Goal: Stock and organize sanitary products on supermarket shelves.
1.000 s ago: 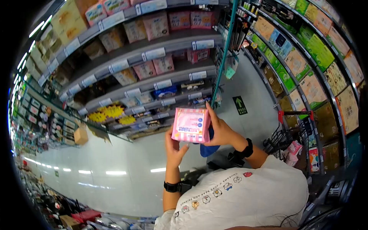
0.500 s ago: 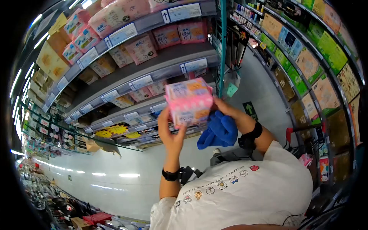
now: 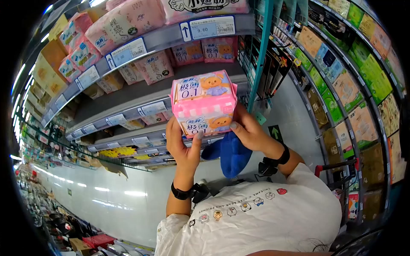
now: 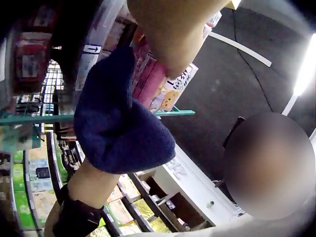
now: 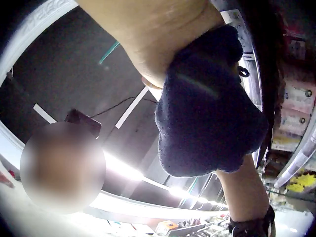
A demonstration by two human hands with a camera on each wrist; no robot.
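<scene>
A pink pack of sanitary pads (image 3: pixel 203 104), printed with a cartoon bear and "0.1", is held up in front of the chest. My left hand (image 3: pixel 183 143) grips its lower left side, thumb on the front face. On the lower right corner my right hand (image 3: pixel 250 130) holds it, thumb also in front. A blue cloth (image 3: pixel 234 154) hangs below the pack by the right hand; its upper end is hidden. In the left wrist view the cloth (image 4: pixel 116 116) covers much of the pack (image 4: pixel 170 94). The right wrist view shows the cloth (image 5: pixel 207 106) below the wrist.
Behind the pack stands a shelf (image 3: pixel 106 102) with pink packs (image 3: pixel 220 49) and price labels (image 3: pixel 211 29). To the right, past a teal post (image 3: pixel 261 55), a second shelf holds boxed goods (image 3: pixel 331 104). A cart with a red handle (image 3: pixel 337 166) stands at the right.
The pack has turned so its bear-printed faces show, and has come up higher before the shelf. The shelf looks nearer. The blue cloth now hangs lower, below the pack.
</scene>
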